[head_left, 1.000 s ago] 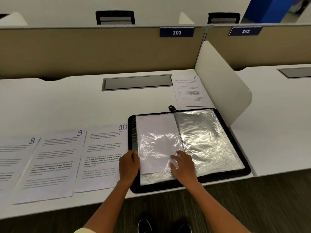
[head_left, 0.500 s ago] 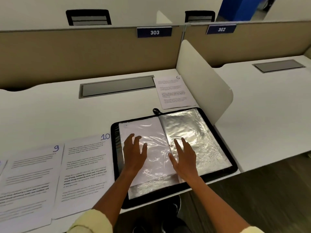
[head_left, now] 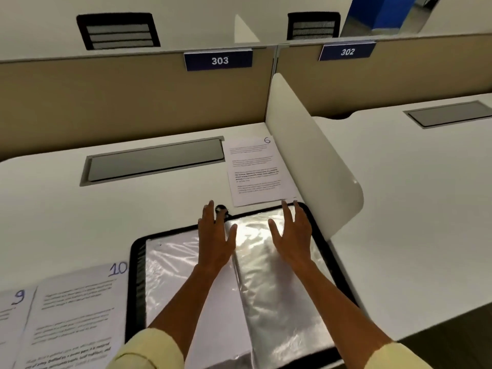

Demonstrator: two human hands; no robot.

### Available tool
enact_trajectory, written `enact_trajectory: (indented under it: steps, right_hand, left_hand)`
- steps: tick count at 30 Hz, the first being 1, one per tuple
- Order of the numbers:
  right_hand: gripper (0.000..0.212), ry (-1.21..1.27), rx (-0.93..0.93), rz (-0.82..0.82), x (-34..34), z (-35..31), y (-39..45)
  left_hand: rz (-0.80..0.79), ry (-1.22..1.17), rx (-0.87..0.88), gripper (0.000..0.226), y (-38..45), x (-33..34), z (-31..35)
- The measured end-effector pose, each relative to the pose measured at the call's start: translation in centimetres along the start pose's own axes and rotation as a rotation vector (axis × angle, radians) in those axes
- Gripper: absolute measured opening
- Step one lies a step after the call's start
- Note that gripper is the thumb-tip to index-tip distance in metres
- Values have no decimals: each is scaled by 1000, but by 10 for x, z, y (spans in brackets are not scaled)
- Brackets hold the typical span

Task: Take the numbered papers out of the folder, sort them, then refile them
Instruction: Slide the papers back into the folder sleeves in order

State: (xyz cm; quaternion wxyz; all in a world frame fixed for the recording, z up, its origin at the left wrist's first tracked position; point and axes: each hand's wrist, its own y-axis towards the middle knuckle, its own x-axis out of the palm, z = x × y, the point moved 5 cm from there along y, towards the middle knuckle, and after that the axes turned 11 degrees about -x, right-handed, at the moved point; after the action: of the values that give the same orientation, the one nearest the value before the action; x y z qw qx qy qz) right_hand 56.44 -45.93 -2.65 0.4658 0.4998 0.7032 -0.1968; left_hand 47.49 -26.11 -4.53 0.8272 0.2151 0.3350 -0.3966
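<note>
My left hand [head_left: 215,235] and right hand [head_left: 292,233] are both flat, fingers straight and spread, holding nothing, over the far end of the open folder [head_left: 330,251]. The folder lies on the white desk [head_left: 66,222], its clear sleeves [head_left: 277,288] showing. Sheet 6 [head_left: 255,171] lies just beyond the folder. Sheets 10 [head_left: 77,315] and 9 [head_left: 13,315] lie side by side to its left.

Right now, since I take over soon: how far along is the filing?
Done: printed sheets numbered 9, 10 and 6 lie on the white desk. In hand: both open hands, left and right, reach over the black clear-sleeved folder. Left: refiling.
</note>
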Motion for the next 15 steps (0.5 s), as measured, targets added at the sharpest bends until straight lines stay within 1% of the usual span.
enact_trajectory:
  steps: [3,5,9,12,15]
  right_hand:
    - [74,20,-8,-9,3,13,38]
    - [73,29,-27,-19,6,18,59]
    - [69,44,-25,-52,17,25,101]
    - [65,34,-26,-40,27,30,125]
    - [65,42,0,-42,36,38,147]
  left_hand:
    - [-4,12,2,57,38,22,20]
    - [-14,38,26,63,55,35,29]
    - [-84,143,43,71,89,64,38]
    - [-118,239,37,69,94,80,29]
    - [-128,386,6,73,87,91,16]
